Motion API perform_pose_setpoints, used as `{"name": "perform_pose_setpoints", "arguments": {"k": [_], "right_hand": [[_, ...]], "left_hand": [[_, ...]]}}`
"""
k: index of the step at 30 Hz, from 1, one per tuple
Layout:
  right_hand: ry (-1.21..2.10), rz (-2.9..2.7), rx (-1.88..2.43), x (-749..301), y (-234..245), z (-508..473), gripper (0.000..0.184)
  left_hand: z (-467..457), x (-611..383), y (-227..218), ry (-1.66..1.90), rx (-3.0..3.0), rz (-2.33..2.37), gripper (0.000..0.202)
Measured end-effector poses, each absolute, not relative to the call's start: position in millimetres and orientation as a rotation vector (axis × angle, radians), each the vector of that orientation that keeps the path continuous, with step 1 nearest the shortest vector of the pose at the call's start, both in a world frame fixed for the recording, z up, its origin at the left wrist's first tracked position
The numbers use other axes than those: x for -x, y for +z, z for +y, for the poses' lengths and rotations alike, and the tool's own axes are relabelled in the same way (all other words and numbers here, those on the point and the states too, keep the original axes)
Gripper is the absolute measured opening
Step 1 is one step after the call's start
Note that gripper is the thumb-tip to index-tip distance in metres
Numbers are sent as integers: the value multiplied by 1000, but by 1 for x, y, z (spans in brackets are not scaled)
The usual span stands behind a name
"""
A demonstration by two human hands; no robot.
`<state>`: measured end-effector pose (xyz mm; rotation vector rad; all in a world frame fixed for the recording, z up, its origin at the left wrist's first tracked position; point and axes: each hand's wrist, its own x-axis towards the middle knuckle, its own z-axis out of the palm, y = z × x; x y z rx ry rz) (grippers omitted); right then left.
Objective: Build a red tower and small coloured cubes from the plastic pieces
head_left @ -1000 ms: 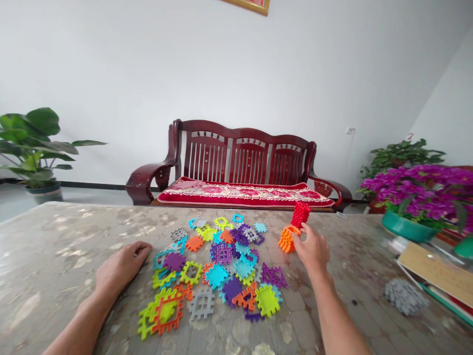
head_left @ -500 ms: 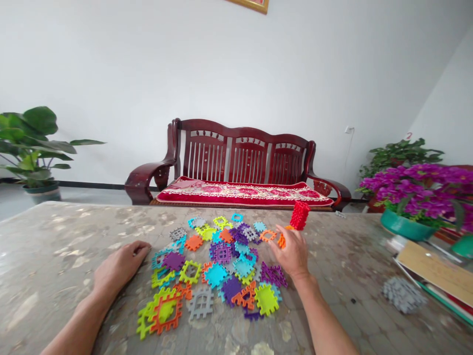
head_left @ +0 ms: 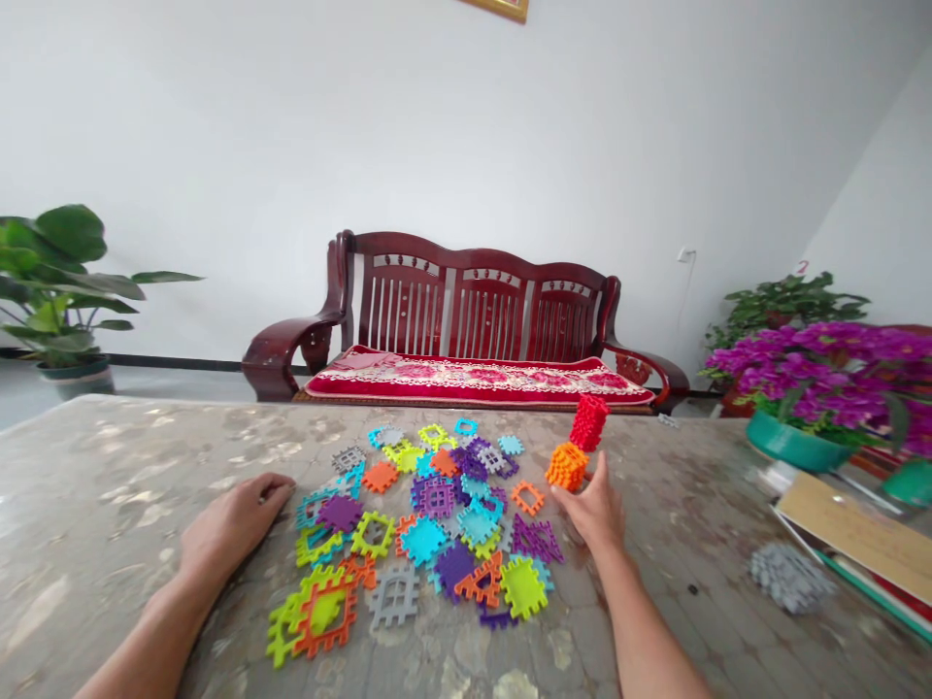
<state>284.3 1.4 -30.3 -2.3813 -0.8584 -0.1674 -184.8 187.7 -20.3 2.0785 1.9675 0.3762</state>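
My left hand (head_left: pixel 237 515) rests on the table left of the loose pieces, its fingers loosely curled and nothing visible in them. On the right, my right hand (head_left: pixel 593 500) has thumb and fingers spread at the near side of a stack of orange interlocking plastic pieces (head_left: pixel 566 467); whether it touches the stack I cannot tell. Just behind stands a taller stack of red pieces (head_left: pixel 589 423). An orange square frame piece (head_left: pixel 537 507) lies flat left of my right thumb. Purple, blue, lime, grey and orange pieces are scattered between my hands, among them a lime square (head_left: pixel 523 587) and a purple triangle piece (head_left: pixel 537 540).
A pile of grey pieces (head_left: pixel 792 578) sits at the right, beside papers and a cardboard sheet (head_left: pixel 859 529). Purple flowers in a green pot (head_left: pixel 797 442) stand behind it. Beyond the patterned table (head_left: pixel 146 505) is a wooden bench (head_left: pixel 487 301).
My right hand has drawn back slightly and its fingers have spread, exposing the orange stack. The orange frame piece lies nearer to me than before. My left hand stays put.
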Motion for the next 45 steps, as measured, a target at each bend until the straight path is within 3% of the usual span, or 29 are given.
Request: {"name": "perform_pose_setpoints", "arguments": {"k": [22,36,45], "right_hand": [[-288,-787,2579,-304,-29,7,76],[-282,-736,2663,-358,-25,9,72],[-280,-735,2653,-377,-25,14,70]], "left_hand": [[189,186,-20,348,-2054,1970,44],[190,186,-19,322,-2043,1997,46],[213,198,-49,378,-2113,2074,35]]}}
